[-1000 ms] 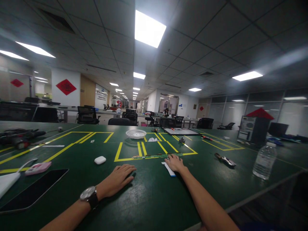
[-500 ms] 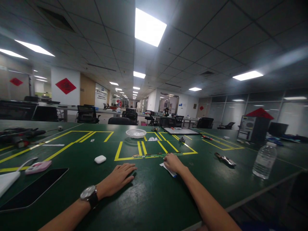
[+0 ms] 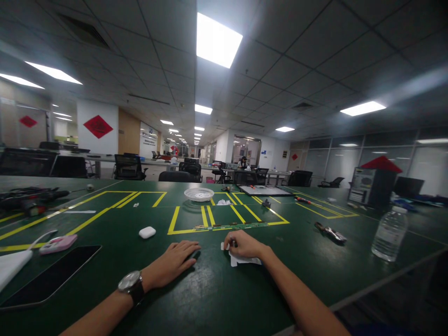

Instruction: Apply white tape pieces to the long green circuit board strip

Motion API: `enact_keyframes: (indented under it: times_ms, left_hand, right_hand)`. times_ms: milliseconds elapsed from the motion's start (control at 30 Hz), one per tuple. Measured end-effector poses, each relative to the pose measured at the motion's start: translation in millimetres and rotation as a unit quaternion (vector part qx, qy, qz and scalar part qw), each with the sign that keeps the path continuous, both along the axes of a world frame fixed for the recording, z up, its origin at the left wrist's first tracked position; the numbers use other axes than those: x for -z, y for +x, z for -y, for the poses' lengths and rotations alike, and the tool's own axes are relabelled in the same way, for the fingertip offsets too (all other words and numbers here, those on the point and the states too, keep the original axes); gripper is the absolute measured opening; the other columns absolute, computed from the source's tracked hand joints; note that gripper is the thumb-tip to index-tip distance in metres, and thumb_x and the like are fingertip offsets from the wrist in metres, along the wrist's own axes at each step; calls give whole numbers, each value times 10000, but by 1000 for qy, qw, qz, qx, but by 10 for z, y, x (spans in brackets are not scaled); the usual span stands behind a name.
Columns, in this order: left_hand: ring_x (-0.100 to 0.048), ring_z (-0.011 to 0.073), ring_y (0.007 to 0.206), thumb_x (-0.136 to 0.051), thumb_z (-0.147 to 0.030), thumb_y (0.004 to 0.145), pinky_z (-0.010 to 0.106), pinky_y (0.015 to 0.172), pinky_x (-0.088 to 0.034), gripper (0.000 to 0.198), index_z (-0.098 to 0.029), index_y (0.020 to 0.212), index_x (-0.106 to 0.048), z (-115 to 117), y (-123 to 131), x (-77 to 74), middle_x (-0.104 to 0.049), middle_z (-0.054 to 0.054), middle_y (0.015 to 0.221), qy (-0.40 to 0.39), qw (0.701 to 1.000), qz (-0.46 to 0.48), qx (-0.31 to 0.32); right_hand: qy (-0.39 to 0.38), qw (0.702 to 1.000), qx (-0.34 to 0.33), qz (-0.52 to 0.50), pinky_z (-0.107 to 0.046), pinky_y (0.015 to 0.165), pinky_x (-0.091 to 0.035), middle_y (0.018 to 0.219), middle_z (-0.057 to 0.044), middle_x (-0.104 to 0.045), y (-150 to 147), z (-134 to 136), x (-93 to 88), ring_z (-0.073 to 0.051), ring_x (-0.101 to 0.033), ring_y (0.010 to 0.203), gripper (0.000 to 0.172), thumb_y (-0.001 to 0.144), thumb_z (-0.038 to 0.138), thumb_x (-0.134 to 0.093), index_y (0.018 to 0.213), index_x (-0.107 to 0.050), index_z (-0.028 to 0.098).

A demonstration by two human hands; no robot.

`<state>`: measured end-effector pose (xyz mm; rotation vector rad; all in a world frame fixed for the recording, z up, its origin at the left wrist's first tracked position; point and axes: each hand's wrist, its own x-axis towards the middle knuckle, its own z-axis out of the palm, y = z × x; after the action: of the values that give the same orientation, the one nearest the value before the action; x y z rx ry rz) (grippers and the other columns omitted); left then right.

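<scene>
Right now the right hand point(image 3: 245, 245) curls over a white paper slip point(image 3: 241, 261) lying on the table point(image 3: 217, 298), fingertips pinching its ten o'clock corner; the left hand point(image 3: 173, 263) rests flat and spread, holding nothing. Thin and limp, the slip probably creases or tears if dragged, so a lifted corner looks the best hold. An earbud case point(image 3: 147, 232) sits at ten o'clock, a water bottle point(image 3: 389, 233) at three by the table's edge; bare room lies at six

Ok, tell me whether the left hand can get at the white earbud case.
Probably yes: the left hand lies flat and empty, with only bare green table between it and the earbud case.
</scene>
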<state>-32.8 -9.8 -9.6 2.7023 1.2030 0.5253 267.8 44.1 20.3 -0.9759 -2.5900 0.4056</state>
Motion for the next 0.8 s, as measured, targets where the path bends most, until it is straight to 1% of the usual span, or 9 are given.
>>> enact_keyframes:
  times_ms: [133, 200, 233, 333, 400, 500, 567, 667, 800]
  left_hand:
    - [-428, 249, 1320, -335, -495, 1014, 409, 1069, -321, 428, -328, 1388, -460, -4, -3, 3, -484, 35, 1439, -2, 1000, 1, 0]
    - [-425, 251, 1322, -336, -496, 1014, 410, 1071, -318, 432, -330, 1394, -454, -13, -7, 13, -480, 34, 1442, -2, 1000, 3, 0]
    - [-423, 254, 1324, -335, -496, 1014, 415, 1071, -317, 435, -328, 1397, -452, -16, -10, 18, -477, 37, 1445, -2, 1000, 4, 0]
    - [-412, 265, 1331, -326, -505, 1014, 432, 1077, -306, 444, -322, 1398, -453, -20, -14, 20, -465, 41, 1455, -4, 1000, 4, 0]
    - [-401, 262, 1340, -320, -512, 1014, 436, 1085, -295, 447, -326, 1400, -449, -16, -15, 13, -456, 35, 1462, -8, 1000, 2, -2]
    - [-404, 250, 1338, -319, -508, 1016, 426, 1085, -297, 444, -325, 1401, -442, -10, -16, 1, -456, 30, 1463, -6, 1000, 1, -2]
    - [-412, 250, 1328, -326, -499, 1017, 422, 1080, -304, 438, -316, 1394, -451, -11, -18, -3, -463, 34, 1456, 2, 1000, 2, -5]
    - [-423, 256, 1315, -336, -486, 1017, 423, 1076, -308, 432, -306, 1389, -461, -19, -21, 1, -473, 38, 1446, 17, 1000, 3, -6]
    - [-433, 254, 1306, -339, -476, 1019, 417, 1068, -321, 424, -297, 1379, -476, -40, -20, 32, -491, 40, 1430, 38, 999, 3, -4]
  right_hand:
    - [-22, 1000, -2, -11, -210, 680, -466, 891, -25, -728, -2, -38, 35, -136, -630, 751, 246, 760, 94, -571, 911, -746, 177]
    - [-20, 1000, 5, -22, -223, 709, -470, 883, -29, -728, 3, -69, 46, -145, -638, 773, 220, 789, 124, -568, 910, -744, 176]
    - [-4, 999, 21, -26, -234, 742, -471, 889, -34, -725, 12, -89, 50, -152, -639, 800, 213, 800, 134, -564, 912, -741, 173]
    - [88, 989, 113, -24, -293, 900, -436, 1029, -78, -695, 67, -162, 68, -196, -612, 983, 231, 857, 215, -553, 1006, -723, 171]
    - [122, 973, 194, 8, -356, 979, -390, 1168, -114, -639, 123, -219, 96, -240, -557, 1108, 339, 911, 350, -513, 1159, -677, 187]
    - [87, 947, 297, 88, -458, 1006, -351, 1304, -151, -546, 199, -307, 157, -306, -489, 1206, 521, 949, 528, -380, 1340, -559, 232]
    - [66, 933, 333, 119, -510, 1026, -311, 1359, -164, -496, 226, -362, 193, -338, -437, 1265, 590, 948, 587, -315, 1387, -508, 244]
    - [59, 922, 361, 129, -548, 1054, -255, 1403, -174, -452, 230, -431, 224, -360, -379, 1316, 657, 934, 636, -273, 1420, -465, 239]
    - [27, 918, 367, 150, -574, 1045, -249, 1408, -174, -450, 218, -482, 233, -375, -387, 1312, 688, 915, 675, -246, 1405, -486, 256]
